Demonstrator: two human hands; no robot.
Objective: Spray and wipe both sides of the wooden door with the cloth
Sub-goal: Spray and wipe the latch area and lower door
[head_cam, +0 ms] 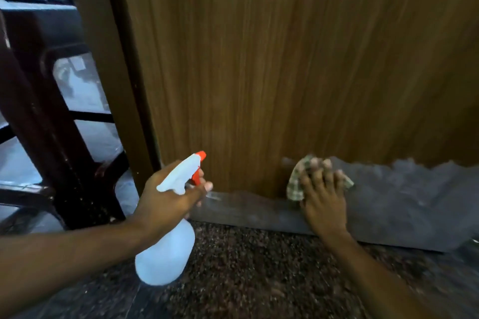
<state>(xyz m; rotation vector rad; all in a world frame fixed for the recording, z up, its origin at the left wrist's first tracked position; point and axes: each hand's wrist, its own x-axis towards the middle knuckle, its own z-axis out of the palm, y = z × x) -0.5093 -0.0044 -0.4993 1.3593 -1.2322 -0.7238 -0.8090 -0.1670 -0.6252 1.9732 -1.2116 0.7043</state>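
Head view, low at the foot of the door.

Door: tall brown wood-grain door (285,59) fills the upper middle and right. A grey band with a ragged top edge (401,202) runs along its bottom, just above the dark speckled stone floor (259,280). Plain brown door frame (111,72) at the door's left edge.

Left hand (166,197): fingers curled round the neck of a translucent white plastic spray bottle with white head and orange-red nozzle and trigger (166,254). Bottle tilted, nozzle aimed up and right at the door's lower left part, near it but not touching. One fingertip shows just beside the trigger; cannot tell whether it is squeezing.

Right hand (324,204): fingers straight and slightly spread, palm toward the door, pressing a crumpled green-and-white checked cloth (295,186) flat against the door at the upper edge of the grey band. Cloth shows to the left of and above the fingers, partly hidden under them. Hand and cloth slightly blurred.

Left of the frame: dark brown wooden furniture with rails (51,124), on pale floor
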